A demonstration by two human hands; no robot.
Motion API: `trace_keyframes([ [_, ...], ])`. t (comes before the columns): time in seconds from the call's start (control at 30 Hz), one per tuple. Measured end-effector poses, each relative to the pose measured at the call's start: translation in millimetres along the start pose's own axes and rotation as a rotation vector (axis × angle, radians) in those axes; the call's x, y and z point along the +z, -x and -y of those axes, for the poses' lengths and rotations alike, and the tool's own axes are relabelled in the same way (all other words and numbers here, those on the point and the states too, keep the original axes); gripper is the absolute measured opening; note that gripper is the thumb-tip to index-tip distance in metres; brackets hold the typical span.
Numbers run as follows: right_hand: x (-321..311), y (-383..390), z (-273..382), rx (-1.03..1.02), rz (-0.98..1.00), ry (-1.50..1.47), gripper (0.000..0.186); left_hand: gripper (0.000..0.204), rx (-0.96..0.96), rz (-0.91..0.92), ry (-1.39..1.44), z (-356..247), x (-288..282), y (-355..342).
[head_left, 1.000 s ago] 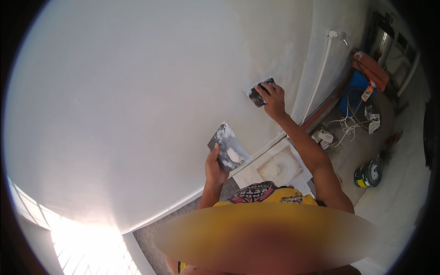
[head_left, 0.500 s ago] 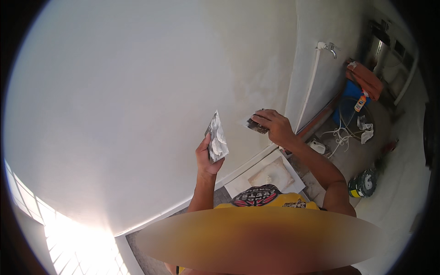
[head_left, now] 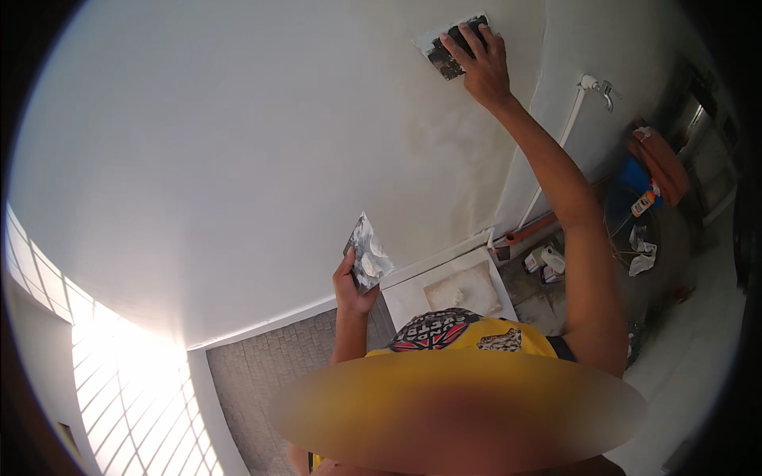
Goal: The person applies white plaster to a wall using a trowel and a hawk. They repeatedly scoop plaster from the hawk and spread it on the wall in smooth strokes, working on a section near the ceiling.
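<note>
My left hand (head_left: 355,295) grips a flat metal putty plate (head_left: 359,238), held tilted up in front of the wall, with thick white putty (head_left: 371,262) spread over its face. High up, my right arm is stretched out and my right hand (head_left: 488,75) has its fingers spread over a dark, flat putty scraper (head_left: 441,63). White putty shows along the scraper's edges, and its far edge appears to lie against the pale wall (head_left: 238,159). The thumb of my right hand is hidden.
Below the wall, a white board (head_left: 405,300) bears a stained sheet with a lump of putty. A tap (head_left: 607,94) on a white pipe juts out at the right. Beyond are a spray bottle (head_left: 643,204), white jugs (head_left: 553,259) and a reddish cloth (head_left: 661,168). Bright light falls lower left.
My right hand has moved up the wall with the scraper, the arm straightening. My left hand with the plate has dropped slightly, turning its puttied face. The view has shifted a little.
</note>
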State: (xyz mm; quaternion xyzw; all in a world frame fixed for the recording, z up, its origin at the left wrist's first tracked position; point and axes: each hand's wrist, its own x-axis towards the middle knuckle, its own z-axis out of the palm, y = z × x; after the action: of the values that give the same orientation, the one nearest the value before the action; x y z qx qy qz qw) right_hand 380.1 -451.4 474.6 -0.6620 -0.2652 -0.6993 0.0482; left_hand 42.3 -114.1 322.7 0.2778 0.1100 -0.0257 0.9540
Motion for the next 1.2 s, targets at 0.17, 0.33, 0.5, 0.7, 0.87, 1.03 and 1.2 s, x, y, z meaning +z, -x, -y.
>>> trace_keyframes([
  [0.17,-33.3,145.6,55.3,0.083,0.315,-0.129,0.064,0.035,0.049,-0.157,0.015,10.2,-24.5,15.1],
  [0.33,-64.6,145.9,75.0,0.218,0.441,-0.112,0.06,0.037,0.099,-0.239,0.028,17.1,-25.8,27.5],
  [0.5,-45.4,-46.8,40.2,0.088,0.079,0.037,0.053,0.034,0.07,-0.247,-0.067,19.6,-0.1,22.8],
  [0.7,-6.5,-160.5,38.5,-0.018,-0.018,-0.028,0.044,0.037,-0.008,-0.053,-0.083,19.7,22.8,2.9],
  [0.87,0.6,3.7,90.0,0.092,0.104,0.008,0.055,0.039,0.023,-0.056,-0.08,11.5,15.2,4.1],
  [1.03,-25.8,150.0,158.5,0.309,0.407,-0.084,0.053,0.039,-0.016,-0.118,-0.119,-0.3,0.2,-2.1],
  [1.2,-54.0,190.8,168.2,0.63,0.35,-0.107,0.058,0.04,-0.017,-0.074,-0.106,-6.5,-11.3,-12.1],
])
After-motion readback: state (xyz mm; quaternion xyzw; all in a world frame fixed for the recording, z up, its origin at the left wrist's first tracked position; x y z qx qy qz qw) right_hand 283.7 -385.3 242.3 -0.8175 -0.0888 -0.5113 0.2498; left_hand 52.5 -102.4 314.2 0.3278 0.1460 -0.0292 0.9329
